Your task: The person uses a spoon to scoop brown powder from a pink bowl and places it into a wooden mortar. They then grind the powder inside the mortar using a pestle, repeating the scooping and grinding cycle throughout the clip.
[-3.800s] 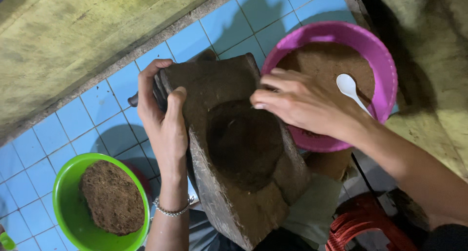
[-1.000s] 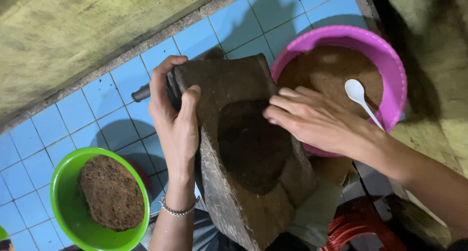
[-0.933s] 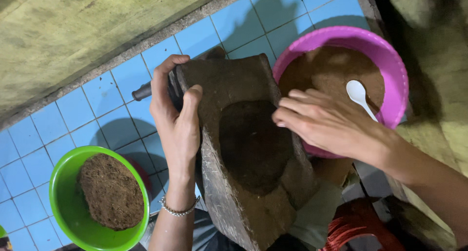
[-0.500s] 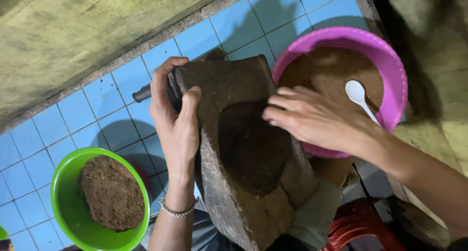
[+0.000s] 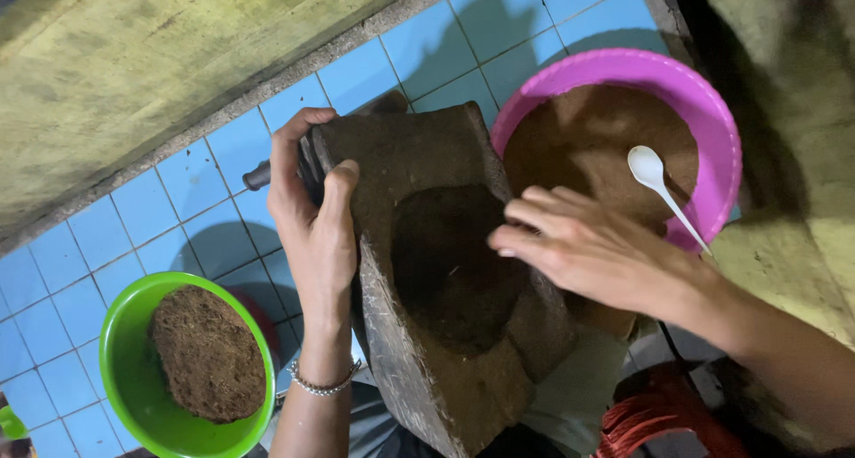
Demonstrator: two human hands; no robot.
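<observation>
Two hands (image 5: 312,218) (image 5: 588,244) grip rough hollowed block (image 5: 427,271).

The right hand (image 5: 588,249) now lies lower on the dark mould (image 5: 445,280) than a few seconds back, its fingertips spread at the right edge of the hollow rather than near the top rim. Over the last second it slides back and forth a little there. The left hand (image 5: 312,218) shifts its grip slightly, thumb now over the top edge.
</observation>
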